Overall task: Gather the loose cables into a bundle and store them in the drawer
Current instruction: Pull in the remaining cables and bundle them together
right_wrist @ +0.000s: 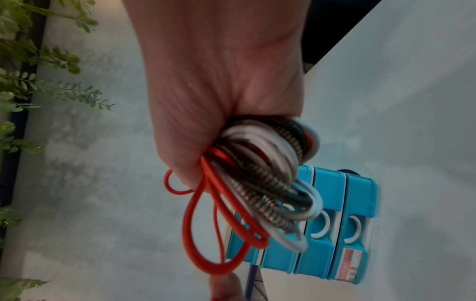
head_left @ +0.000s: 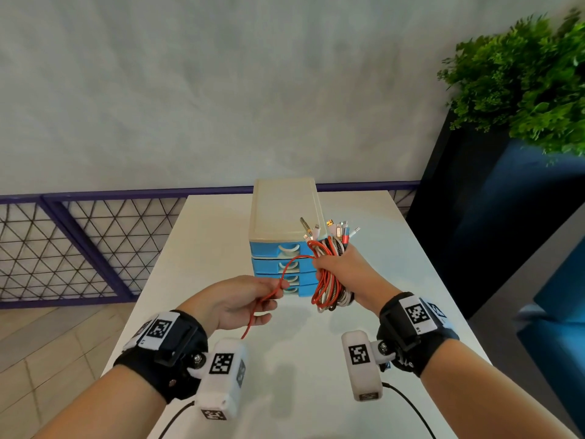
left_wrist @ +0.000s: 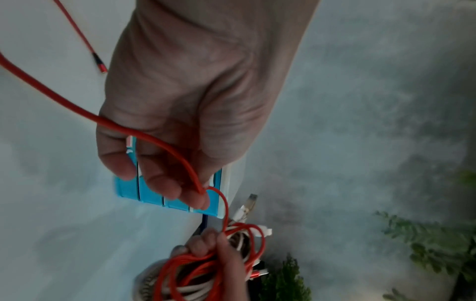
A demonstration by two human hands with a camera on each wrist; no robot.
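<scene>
My right hand [head_left: 342,270] grips a cable bundle [head_left: 329,289] of red, white and braided loops, held in the air just in front of the drawer unit; plug ends [head_left: 338,231] stick up above the fist. The bundle [right_wrist: 260,183] fills the right wrist view. A red cable [head_left: 289,267] runs from the bundle in an arc to my left hand [head_left: 247,299], which pinches it at the fingertips [left_wrist: 198,197]. Its free end [left_wrist: 99,63] hangs below the left palm. The small drawer unit [head_left: 285,236], cream top with blue drawers, stands on the white table [head_left: 205,242]. All its drawers look closed.
A dark planter [head_left: 493,217] with green foliage [head_left: 531,80] stands right of the table. A purple-framed mesh railing [head_left: 72,248] runs along the left and behind. A grey wall [head_left: 221,90] rises beyond the table's far edge.
</scene>
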